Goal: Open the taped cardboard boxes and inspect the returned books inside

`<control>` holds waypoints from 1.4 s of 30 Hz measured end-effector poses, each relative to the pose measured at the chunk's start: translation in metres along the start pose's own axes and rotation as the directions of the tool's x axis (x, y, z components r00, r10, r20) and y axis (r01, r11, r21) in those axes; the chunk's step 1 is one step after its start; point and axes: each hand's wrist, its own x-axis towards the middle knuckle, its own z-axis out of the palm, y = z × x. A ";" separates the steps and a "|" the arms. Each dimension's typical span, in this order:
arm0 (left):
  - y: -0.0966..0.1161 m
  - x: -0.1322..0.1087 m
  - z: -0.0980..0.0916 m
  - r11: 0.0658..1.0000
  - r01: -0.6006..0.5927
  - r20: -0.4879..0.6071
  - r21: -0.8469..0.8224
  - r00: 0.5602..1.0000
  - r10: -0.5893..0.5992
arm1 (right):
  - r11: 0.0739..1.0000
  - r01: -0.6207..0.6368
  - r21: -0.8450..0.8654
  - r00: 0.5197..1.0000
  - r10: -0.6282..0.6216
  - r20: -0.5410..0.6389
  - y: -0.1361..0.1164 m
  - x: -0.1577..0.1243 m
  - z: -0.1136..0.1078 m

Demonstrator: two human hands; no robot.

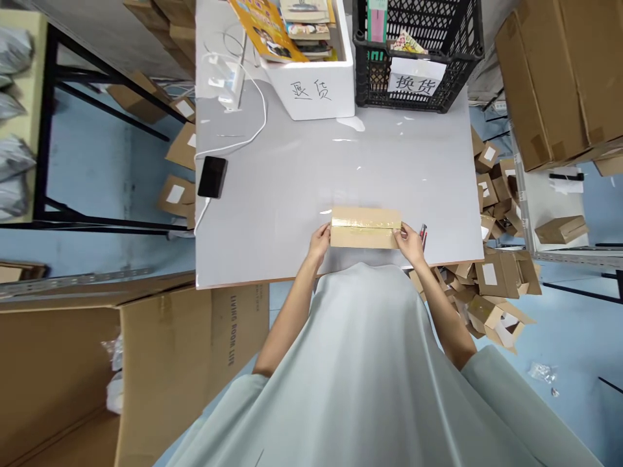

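A small flat cardboard box sealed with clear tape lies on the white table near its front edge. My left hand grips the box's left end, fingers curled on it. At the right end, my right hand holds the box the same way. A dark pen-like tool lies on the table just right of my right hand.
A black phone on a white cable lies at the table's left edge. A white foam box of books and a black crate stand at the back. Small cardboard boxes are piled on the floor to the right, and large cartons stand at the left.
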 end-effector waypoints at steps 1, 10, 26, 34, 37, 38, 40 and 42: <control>0.003 -0.004 -0.004 1.000 -0.026 -0.008 -0.001 1.000 0.026 | 0.999 -0.010 -0.045 1.000 0.009 -0.022 -0.003 0.001 -0.001; 0.017 -0.038 -0.012 0.865 -0.365 0.068 0.346 0.929 0.364 | 0.925 0.114 -0.363 0.980 -0.165 -0.112 -0.042 0.046 -0.032; -0.013 -0.097 -0.035 0.667 -0.449 0.233 0.595 0.890 0.391 | 0.943 -0.154 -0.294 0.988 0.140 -0.066 -0.033 0.116 -0.012; 0.014 -0.079 0.003 0.281 -0.681 0.595 0.676 0.730 0.337 | 0.935 0.072 -0.346 0.980 -0.131 -0.152 -0.045 0.106 -0.007; 0.023 -0.072 0.016 0.187 -0.746 0.703 0.640 0.666 0.251 | 0.829 0.358 -0.430 0.918 -0.396 0.000 -0.060 0.077 0.005; 0.024 -0.071 0.019 0.170 -0.749 0.709 0.641 0.662 0.242 | 0.777 0.445 -0.445 0.888 -0.446 0.110 -0.063 0.065 0.011; 0.025 -0.072 0.021 0.147 -0.744 0.703 0.652 0.666 0.250 | 0.675 0.585 -0.449 0.811 -0.493 0.315 -0.066 0.040 0.023; 0.027 -0.076 0.018 0.135 -0.736 0.690 0.663 0.671 0.271 | 0.629 0.632 -0.452 0.774 -0.482 0.410 -0.063 0.020 0.032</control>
